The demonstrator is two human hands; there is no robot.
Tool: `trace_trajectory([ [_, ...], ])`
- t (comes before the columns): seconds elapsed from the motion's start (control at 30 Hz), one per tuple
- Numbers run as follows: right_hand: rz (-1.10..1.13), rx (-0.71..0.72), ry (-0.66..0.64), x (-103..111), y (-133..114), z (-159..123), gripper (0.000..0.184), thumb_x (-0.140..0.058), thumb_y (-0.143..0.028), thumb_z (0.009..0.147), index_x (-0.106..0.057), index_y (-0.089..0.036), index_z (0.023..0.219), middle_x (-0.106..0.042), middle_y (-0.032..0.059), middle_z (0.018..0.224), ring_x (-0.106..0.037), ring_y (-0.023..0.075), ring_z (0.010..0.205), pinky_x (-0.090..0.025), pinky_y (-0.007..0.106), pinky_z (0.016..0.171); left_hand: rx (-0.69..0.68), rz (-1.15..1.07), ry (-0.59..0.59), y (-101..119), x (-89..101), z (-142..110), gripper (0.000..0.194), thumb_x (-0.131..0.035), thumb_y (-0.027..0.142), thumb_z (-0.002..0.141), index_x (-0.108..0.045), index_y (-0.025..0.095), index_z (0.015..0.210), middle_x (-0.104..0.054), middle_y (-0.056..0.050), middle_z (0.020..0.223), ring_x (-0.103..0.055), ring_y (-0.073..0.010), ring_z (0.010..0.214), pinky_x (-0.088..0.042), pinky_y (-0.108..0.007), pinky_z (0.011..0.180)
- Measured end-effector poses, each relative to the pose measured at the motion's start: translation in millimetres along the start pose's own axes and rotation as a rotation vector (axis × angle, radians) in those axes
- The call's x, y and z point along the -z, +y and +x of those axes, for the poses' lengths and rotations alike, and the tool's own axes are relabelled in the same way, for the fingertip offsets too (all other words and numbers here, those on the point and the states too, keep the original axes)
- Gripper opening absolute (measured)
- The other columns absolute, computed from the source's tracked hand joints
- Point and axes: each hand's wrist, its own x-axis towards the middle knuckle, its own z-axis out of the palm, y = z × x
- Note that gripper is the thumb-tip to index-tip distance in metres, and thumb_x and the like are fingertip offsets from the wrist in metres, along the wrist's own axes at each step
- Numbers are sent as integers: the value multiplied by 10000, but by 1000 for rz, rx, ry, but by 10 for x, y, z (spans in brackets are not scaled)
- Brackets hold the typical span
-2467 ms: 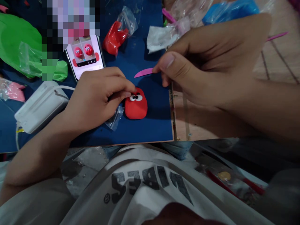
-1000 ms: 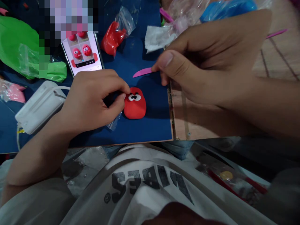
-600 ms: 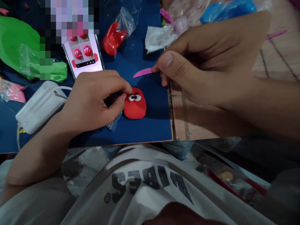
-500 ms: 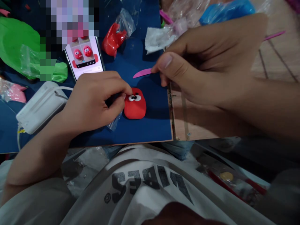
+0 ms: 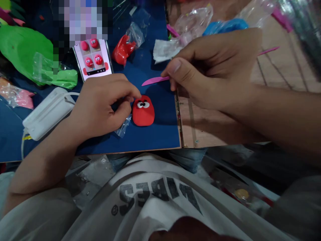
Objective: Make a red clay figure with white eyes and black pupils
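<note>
A flat, rounded red clay face [image 5: 143, 117] lies on the blue mat, with white eyes and black pupils [image 5: 143, 104] near its top. My left hand [image 5: 102, 103] is beside it, fingers curled in and the index fingertip at the clay's upper left edge. Whether anything is inside those fingers is hidden. Between thumb and fingers, my right hand [image 5: 208, 70] pinches a pink plastic clay knife [image 5: 154, 81]. Its blade points left, just above the red face and apart from it.
Behind my left hand lies a phone [image 5: 96, 62] showing red faces. A white power bank [image 5: 47, 113] with a cable sits at left. Bagged green clay [image 5: 27, 53], red clay [image 5: 122, 50] and blue clay [image 5: 225, 26] surround the work. The blue mat [image 5: 160, 137] ends at wooden boards [image 5: 200, 132].
The view has shifted slightly. My left index finger has drawn back a little on the red face, whose top shows more. The knife stays in my right hand, with more of its blade showing.
</note>
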Motion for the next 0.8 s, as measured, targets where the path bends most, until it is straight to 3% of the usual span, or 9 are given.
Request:
trace_trajectory([
  [0.13, 37, 74, 31, -23, 85, 13, 511, -760, -515, 1181, -763, -249, 744, -707, -32, 608, -558, 99, 513, -386, 296, 517, 61, -11, -144, -17, -23, 9, 340, -569, 200, 1031, -885, 285, 1124, -897, -44, 1099, -830, -229, 944, -598, -411, 805],
  [0.27, 44, 100, 30, -35, 148, 13, 555, -768, -583, 1172, -775, -258, 722, -718, -14, 596, -560, 115, 511, -394, 317, 516, 150, 40, -223, 5, -37, 14, 352, -594, 210, 1008, -892, 290, 1178, -897, -45, 1120, -823, -248, 1018, -599, -387, 905],
  [0.43, 38, 157, 78, -82, 236, 29, 499, -781, -597, 1154, -834, -278, 775, -737, -10, 600, -572, 118, 497, -383, 320, 493, 145, 53, -122, -4, -67, -11, 341, -619, 197, 988, -894, 232, 1187, -872, -75, 1037, -803, -259, 994, -596, -390, 899],
  [0.6, 11, 80, 98, -107, 357, 55, 340, -792, -680, 1122, -904, -377, 1015, -827, 14, 792, -716, 215, 640, -530, 393, 590, 111, 37, -88, -21, 3, -21, 279, -654, 234, 960, -871, 229, 1135, -865, -78, 1040, -786, -250, 922, -589, -403, 907],
  [0.7, -3, 78, 121, -115, 413, 86, 442, -751, -760, 1110, -894, -350, 1024, -814, 25, 782, -714, 230, 631, -514, 405, 570, 54, -28, -287, 15, 186, -39, 358, -743, 326, 899, -828, 221, 1231, -865, -91, 1161, -786, -250, 989, -593, -379, 944],
  [0.8, -36, 86, 135, -126, 438, 112, 516, -701, -816, 1109, -876, -344, 995, -795, 24, 735, -683, 229, 604, -493, 408, 556, 70, -49, -529, 49, 356, -84, 741, -902, 451, 777, -712, 246, 1463, -814, -118, 1418, -777, -289, 1187, -600, -368, 1018],
])
